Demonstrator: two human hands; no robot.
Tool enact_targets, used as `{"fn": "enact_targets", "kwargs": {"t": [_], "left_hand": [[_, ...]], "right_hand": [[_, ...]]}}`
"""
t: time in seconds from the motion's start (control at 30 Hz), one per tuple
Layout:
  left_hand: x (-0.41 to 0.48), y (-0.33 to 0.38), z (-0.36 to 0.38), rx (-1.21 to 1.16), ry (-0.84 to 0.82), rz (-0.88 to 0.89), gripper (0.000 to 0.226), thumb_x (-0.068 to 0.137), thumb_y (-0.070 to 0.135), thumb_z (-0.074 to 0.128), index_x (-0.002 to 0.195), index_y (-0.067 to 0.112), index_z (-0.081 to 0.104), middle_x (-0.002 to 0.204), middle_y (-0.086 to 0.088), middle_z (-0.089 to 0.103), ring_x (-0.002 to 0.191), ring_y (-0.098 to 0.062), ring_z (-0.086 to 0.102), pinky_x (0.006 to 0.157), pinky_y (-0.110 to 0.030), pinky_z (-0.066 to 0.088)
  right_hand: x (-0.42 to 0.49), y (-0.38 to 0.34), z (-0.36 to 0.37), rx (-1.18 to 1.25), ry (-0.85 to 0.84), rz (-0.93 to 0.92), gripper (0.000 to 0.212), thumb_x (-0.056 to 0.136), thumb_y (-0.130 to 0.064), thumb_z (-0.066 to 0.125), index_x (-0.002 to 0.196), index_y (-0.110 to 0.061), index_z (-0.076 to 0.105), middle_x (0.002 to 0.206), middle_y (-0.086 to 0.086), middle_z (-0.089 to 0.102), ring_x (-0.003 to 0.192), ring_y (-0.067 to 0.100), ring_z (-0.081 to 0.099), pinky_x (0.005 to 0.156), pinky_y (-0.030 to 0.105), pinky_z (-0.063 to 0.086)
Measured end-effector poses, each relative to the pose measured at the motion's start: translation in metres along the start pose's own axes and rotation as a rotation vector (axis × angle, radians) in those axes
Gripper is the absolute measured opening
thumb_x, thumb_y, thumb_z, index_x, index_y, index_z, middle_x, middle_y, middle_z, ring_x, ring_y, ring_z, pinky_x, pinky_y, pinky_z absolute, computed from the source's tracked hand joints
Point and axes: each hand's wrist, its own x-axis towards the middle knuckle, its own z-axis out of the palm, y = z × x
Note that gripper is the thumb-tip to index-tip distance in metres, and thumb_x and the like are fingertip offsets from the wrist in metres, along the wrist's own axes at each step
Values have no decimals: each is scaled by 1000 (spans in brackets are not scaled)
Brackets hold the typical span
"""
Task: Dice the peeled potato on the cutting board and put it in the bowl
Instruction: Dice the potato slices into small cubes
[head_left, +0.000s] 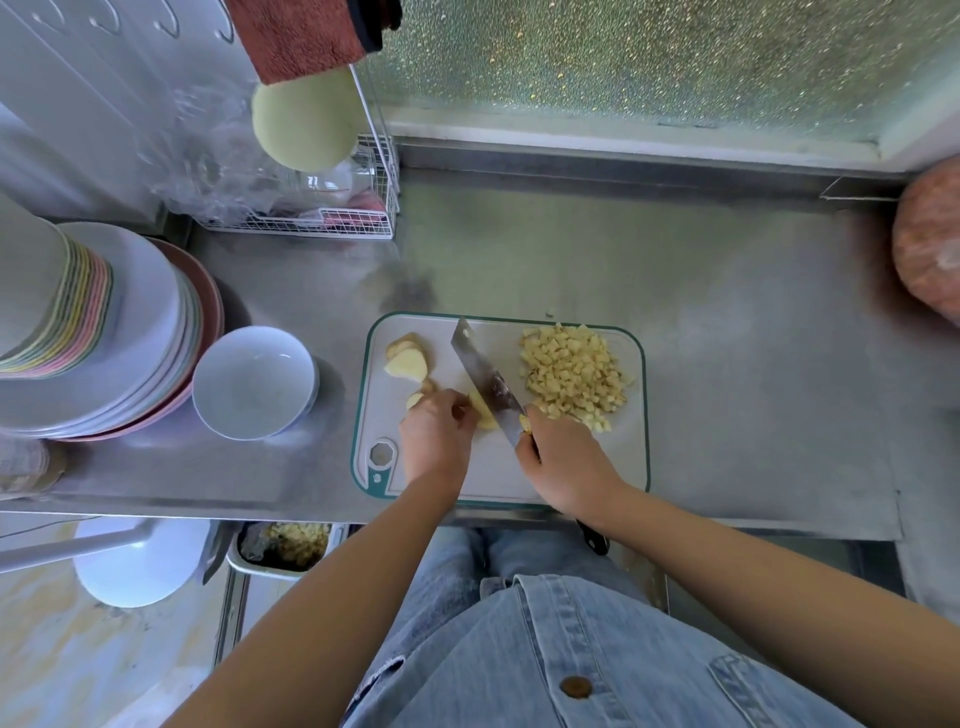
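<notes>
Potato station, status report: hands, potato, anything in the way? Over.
Left hand steadies potato piece, right hand grips knife. Diced pile and uncut slices on cutting board; bowl empty. Path to bowl unobstructed.

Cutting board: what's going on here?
The right hand grips the knife, blade on a potato piece that the left hand holds on the cutting board. Diced potato is piled at the board's right, uncut slices lie at its left. The bowl beside it holds no potato yet.
</notes>
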Motion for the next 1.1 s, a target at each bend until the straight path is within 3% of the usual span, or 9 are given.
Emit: {"fn": "enact_targets", "kwargs": {"t": [0.17, 0.33, 0.47, 0.7, 0.93, 1.1], "left_hand": [[1, 4, 0, 43, 9, 1, 16, 86, 14, 67, 101, 11, 72, 96, -6, 68, 83, -20, 58, 72, -21, 37], [1, 3, 0, 60, 12, 13, 16, 85, 12, 68, 100, 11, 72, 96, -6, 69, 83, -21, 59, 75, -23, 41], [0, 5, 1, -35, 4, -99, 9, 85, 14, 69, 93, 13, 70, 87, -1, 70, 78, -18, 60, 74, -26, 46], [3, 6, 6, -124, -8, -230, 3, 82, 15, 69, 82, 18, 70, 79, -1, 68, 72, -22, 63, 69, -34, 55], [9, 8, 5, -155, -35, -315, 16, 80, 12, 70, 70, 24, 68, 73, 1, 69, 67, -21, 67, 67, -33, 58], [12, 8, 4, -156, -46, -319, 22, 80, 10, 70, 65, 26, 65, 72, 3, 69, 68, -21, 67, 69, -35, 58]], "right_hand": [[-2, 1, 1, -19, 8, 10, 13, 95, -16, 38, 101, -9, 48, 68, 8, 51, 64, 29, 51, 54, 35, 36], [-4, 2, 3, -28, 1, 8, 18, 96, -17, 37, 107, -8, 48, 63, 3, 46, 61, 26, 48, 52, 33, 31], [-5, -1, 5, -12, -1, -9, 16, 97, -17, 36, 104, -9, 47, 60, 0, 42, 57, 21, 44, 46, 31, 25], [-2, -3, 9, -32, -44, 5, 26, 97, -17, 35, 119, -8, 46, 67, 3, 48, 63, 23, 47, 54, 34, 35], [2, -4, 17, -55, -38, 5, 19, 96, -16, 36, 110, -7, 46, 69, 6, 50, 63, 25, 49, 54, 33, 35], [6, -3, 27, -92, -18, 5, 24, 96, -16, 36, 115, -7, 46, 70, 5, 50, 63, 24, 50, 55, 33, 36]]}}
